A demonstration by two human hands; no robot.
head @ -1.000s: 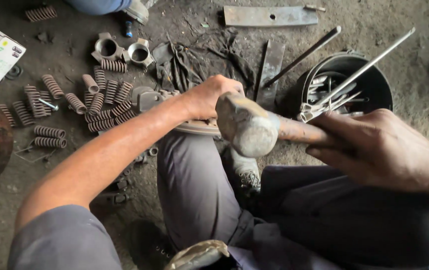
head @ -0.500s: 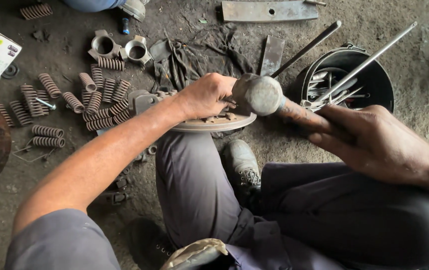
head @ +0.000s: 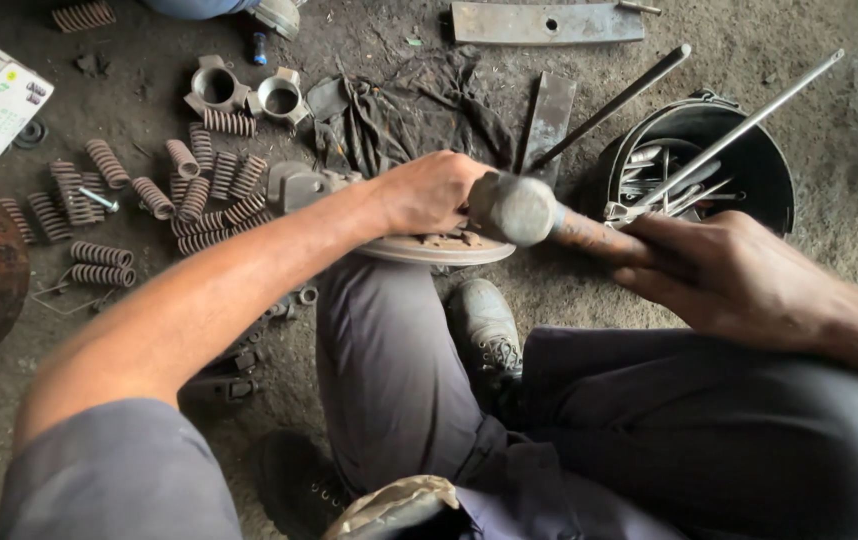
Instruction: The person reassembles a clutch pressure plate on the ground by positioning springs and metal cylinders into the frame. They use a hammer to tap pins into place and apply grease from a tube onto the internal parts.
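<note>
Two hands at work over a round metal disc (head: pixel 439 248) on the dirt floor (head: pixel 829 60), in front of my knee. My left hand (head: pixel 429 190) is closed, knuckles up, resting on the disc's top; what its fingers pinch I cannot tell. My right hand (head: pixel 719 270) is wrapped around the handle of a hammer (head: pixel 519 208), whose head sits just beside the left hand, above the disc. Coil springs (head: pixel 164 195) lie scattered to the left; a black bucket (head: pixel 749 170) holding long rods (head: pixel 739 125) stands to the right, a dark rag (head: pixel 419 110) beyond the disc.
</note>
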